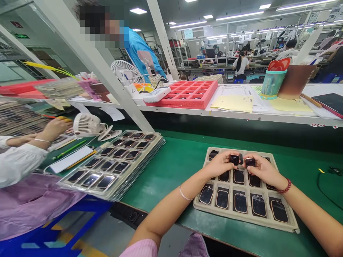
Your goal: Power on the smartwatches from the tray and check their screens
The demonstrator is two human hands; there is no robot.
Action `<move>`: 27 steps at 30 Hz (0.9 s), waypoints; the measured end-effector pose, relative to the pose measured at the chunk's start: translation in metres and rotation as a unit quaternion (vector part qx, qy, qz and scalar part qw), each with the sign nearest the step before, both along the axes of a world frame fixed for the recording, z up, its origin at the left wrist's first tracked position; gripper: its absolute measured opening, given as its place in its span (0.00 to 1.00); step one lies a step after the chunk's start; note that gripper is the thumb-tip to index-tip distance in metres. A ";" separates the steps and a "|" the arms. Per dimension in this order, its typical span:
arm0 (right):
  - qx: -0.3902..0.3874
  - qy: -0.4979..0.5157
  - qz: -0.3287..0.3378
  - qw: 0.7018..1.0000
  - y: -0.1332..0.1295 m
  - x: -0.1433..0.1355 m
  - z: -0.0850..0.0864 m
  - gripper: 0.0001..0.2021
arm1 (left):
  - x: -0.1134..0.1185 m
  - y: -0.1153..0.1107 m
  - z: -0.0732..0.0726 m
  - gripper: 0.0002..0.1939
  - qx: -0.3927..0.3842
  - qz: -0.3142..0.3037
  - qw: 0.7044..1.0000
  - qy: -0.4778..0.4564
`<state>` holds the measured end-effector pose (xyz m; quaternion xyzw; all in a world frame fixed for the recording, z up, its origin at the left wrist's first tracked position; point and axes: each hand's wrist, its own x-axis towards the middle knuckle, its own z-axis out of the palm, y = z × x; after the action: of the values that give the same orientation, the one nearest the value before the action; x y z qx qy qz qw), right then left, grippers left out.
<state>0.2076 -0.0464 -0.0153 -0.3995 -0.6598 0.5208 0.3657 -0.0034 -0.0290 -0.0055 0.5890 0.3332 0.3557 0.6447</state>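
Observation:
Both of my hands are over the far half of a beige tray (230,213) whose pockets hold several smartwatch screens (240,202). Between thumb and fingers, my left hand (221,164) grips a small smartwatch screen (234,159) with a rose-gold rim. My right hand (264,169) pinches a similar smartwatch screen (250,162) close beside it. A dark tab shows between the two. Under my hands, part of the tray's far rows is hidden.
A stack of trays (139,171) with more screens stands left. Beyond it, a co-worker's hand (57,128) is near a white fan (88,125). A shelf (233,115) across the back bears a red foam tray (187,103) and cups. A black cable (325,192) lies right.

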 end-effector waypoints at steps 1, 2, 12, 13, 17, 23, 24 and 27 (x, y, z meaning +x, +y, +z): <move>0.000 0.000 -0.001 1.000 0.000 0.000 0.000 0.13 | 0.000 0.000 0.000 0.23 0.001 -0.001 1.000 0.001; 0.000 0.001 -0.002 1.000 0.000 0.000 -0.001 0.13 | 0.000 0.000 0.000 0.23 0.001 -0.001 1.000 0.002; 0.006 -0.007 0.005 1.000 0.000 0.001 -0.002 0.11 | -0.001 0.003 -0.006 0.22 0.009 -0.005 1.000 0.013; 0.006 -0.007 0.001 1.000 0.000 0.001 -0.002 0.12 | -0.001 0.002 -0.006 0.22 0.010 -0.007 1.000 0.006; 0.002 -0.006 -0.005 1.000 -0.001 0.000 0.000 0.12 | 0.000 0.002 -0.004 0.21 0.010 -0.009 1.000 -0.004; -0.002 -0.011 0.005 1.000 0.000 0.001 -0.001 0.12 | -0.001 0.002 -0.004 0.18 0.010 -0.007 1.000 0.013; -0.001 -0.012 0.006 1.000 0.000 0.001 -0.001 0.12 | -0.001 0.002 -0.005 0.18 0.012 -0.007 1.000 0.021; 0.005 -0.016 0.011 1.000 0.000 0.001 -0.001 0.11 | -0.001 0.003 -0.007 0.18 0.015 -0.008 0.999 0.039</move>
<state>0.2088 -0.0462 -0.0168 -0.3988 -0.6722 0.5152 0.3516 -0.0048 -0.0258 -0.0124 0.6149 0.3473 0.3323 0.6252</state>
